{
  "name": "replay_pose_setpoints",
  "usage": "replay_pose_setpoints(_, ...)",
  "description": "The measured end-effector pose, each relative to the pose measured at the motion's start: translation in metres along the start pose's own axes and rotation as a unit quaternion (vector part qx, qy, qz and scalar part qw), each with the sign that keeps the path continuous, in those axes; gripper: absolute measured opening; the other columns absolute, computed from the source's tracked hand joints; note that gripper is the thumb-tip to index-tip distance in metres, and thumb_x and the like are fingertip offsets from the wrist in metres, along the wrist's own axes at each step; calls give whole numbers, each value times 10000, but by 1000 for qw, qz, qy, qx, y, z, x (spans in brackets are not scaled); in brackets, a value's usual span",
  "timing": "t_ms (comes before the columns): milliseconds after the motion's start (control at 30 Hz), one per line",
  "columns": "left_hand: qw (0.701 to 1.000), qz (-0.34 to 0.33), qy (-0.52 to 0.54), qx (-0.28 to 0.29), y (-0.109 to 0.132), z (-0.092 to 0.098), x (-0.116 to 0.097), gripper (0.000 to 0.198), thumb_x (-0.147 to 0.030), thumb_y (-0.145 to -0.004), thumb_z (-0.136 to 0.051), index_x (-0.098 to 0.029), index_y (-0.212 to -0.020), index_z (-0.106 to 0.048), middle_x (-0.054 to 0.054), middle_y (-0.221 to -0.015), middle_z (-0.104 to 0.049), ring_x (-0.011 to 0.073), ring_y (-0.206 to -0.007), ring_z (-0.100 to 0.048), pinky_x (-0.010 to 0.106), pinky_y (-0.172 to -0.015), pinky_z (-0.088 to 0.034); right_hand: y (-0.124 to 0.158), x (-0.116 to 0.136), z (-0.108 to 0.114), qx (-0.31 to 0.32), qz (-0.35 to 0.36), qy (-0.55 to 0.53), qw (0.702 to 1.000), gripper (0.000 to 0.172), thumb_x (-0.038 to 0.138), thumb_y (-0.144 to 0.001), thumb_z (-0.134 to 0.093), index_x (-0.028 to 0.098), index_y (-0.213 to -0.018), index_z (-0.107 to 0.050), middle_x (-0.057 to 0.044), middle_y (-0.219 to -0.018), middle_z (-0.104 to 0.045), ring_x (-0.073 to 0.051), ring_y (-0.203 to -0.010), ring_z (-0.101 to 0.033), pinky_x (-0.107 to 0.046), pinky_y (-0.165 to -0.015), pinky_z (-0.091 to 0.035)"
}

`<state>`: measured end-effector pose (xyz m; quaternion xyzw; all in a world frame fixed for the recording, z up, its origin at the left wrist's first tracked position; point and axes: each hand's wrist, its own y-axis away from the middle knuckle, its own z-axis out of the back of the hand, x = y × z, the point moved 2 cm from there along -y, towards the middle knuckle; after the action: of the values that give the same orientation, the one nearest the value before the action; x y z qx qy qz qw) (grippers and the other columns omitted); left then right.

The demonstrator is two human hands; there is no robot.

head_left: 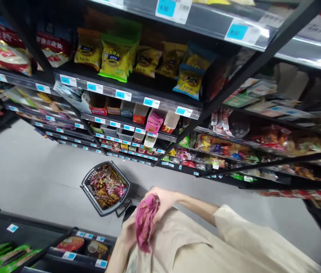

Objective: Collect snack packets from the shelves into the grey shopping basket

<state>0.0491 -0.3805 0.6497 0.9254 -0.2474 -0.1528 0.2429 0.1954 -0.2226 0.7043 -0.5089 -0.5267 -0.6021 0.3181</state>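
Close in front of my body I hold a bunch of pink snack packets (146,222) between both hands. My left hand (128,230) is closed on its left side, the fingers partly hidden behind the packets. From the right, my right hand (164,201) wraps round the upper end. How many packets are in the bunch I cannot tell. A grey shopping basket (88,192) stands on the floor beyond my hands, to the left, filled with many small brown and pink packets (109,185). On the shelf ahead, an open pink display box (152,127) holds similar pink packets.
Tall dark shelves (103,89) run across the front, with yellow snack bags (116,57) on an upper level. Another shelf unit (263,140) with bagged goods continues right. A low shelf (21,223) stands near on the left. Grey floor (43,167) lies between.
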Motion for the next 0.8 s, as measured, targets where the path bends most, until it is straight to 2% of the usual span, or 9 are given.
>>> replay_pose_setpoints(100,997,11,-40,63,-11,-22,14,524,-556,-542,-957,-193,-895,-823,123,-1001,-818,403,-1166,-715,517,-1097,-521,30,-17,16,-56,-29,-27,998,614,462,-434,-1017,153,-816,-648,63,-705,-627,-80,-601,-529,-177,-523,-451)
replay_pose_setpoints(167,995,38,-59,67,-28,-46,29,583,-597,-597,-928,-189,-999,-818,145,-1080,-809,399,-1193,-704,528,-1113,-502,52,-23,30,-59,-39,-40,997,555,431,-513,-993,150,-868,-672,59,-715,-631,-85,-607,-539,-182,-529,-460)
replay_pose_setpoints(233,996,50,-67,30,-52,-73,43,562,-594,-693,-872,-186,-1073,-803,149,-1083,-808,379,-1164,-722,532,-1096,-511,74,-25,47,-69,-36,-48,996,507,400,-592,-952,152,-957,-702,43,-762,-665,-104,-643,-583,-195,-562,-490)
replay_pose_setpoints(333,993,67,-93,-12,-92,-113,61,566,-556,-695,-865,-151,-1083,-791,166,-1044,-808,365,-1104,-744,507,-1046,-545,107,-25,75,-121,-16,-51,991,494,344,-613,-925,161,-1024,-721,10,-873,-723,-143,-735,-651,-222,-637,-537)
replay_pose_setpoints(467,981,106,-164,-17,-129,-158,74,502,-573,-757,-773,-157,-1037,-802,164,-1000,-803,343,-1026,-766,417,-925,-591,150,-19,109,-246,2,7,969,660,293,-490,-975,186,-1094,-732,-21,-1031,-760,-198,-901,-696,-276,-797,-570)
replay_pose_setpoints(533,973,116,-199,-5,-138,-176,76,439,-567,-796,-731,-209,-1038,-810,129,-987,-805,330,-985,-774,407,-892,-593,166,-13,119,-254,-4,49,966,616,294,-504,-978,201,-1075,-765,-18,-1015,-774,-205,-918,-707,-283,-835,-568)
replay_pose_setpoints(667,955,177,-229,70,-144,-191,74,467,-582,-755,-771,-252,-1085,-800,102,-973,-805,343,-992,-767,474,-966,-566,180,-11,120,-176,-42,18,983,509,287,-555,-947,213,-1037,-802,-3,-928,-789,-191,-808,-728,-251,-705,-582)
replay_pose_setpoints(733,945,201,-242,89,-147,-186,70,523,-582,-739,-790,-204,-1100,-789,129,-998,-798,341,-1018,-758,485,-1028,-535,179,-17,114,-165,-74,-35,983,555,296,-554,-932,198,-1079,-783,-10,-920,-790,-188,-726,-727,-249,-601,-583)
replay_pose_setpoints(800,940,216,-253,74,-151,-178,61,539,-564,-734,-798,-161,-1091,-780,150,-1016,-788,329,-1049,-745,472,-1077,-502,175,-23,109,-168,-80,-75,980,624,303,-554,-927,187,-1143,-757,-30,-965,-797,-198,-718,-737,-274,-597,-606)
